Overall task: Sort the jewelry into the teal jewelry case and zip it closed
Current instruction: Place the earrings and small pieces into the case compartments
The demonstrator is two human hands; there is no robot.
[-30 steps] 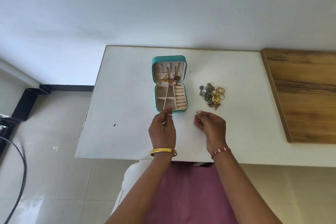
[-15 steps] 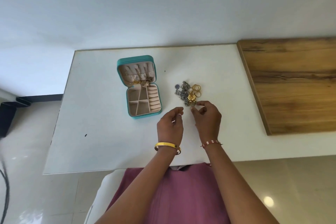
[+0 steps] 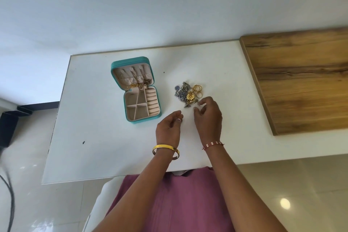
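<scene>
The teal jewelry case (image 3: 145,120) lies open on the white table (image 3: 98,137), its lid folded back. Gold necklaces (image 3: 139,85) hang in the lid, and the base shows bare dividers and ring rolls. A pile of loose jewelry (image 3: 188,94) sits to the case's right, with silver-blue pieces, a gold flower and gold rings (image 3: 198,88). My right hand (image 3: 209,118) reaches the pile's near edge with thumb and forefinger apart and holds nothing. My left hand (image 3: 168,130) hovers beside it, right of the case's near corner, with fingers loosely curled and nothing visible in them.
A wooden board (image 3: 301,81) covers the table's right end, close to the pile. The wall runs just behind the table. A tiled floor and a black cable (image 3: 9,194) lie to the left. My purple-clad lap is below the near edge.
Both hands moved right, from in front of the case to the jewelry pile. The right hand has uncurled and now reaches the pile's near edge. The camera view also shifted.
</scene>
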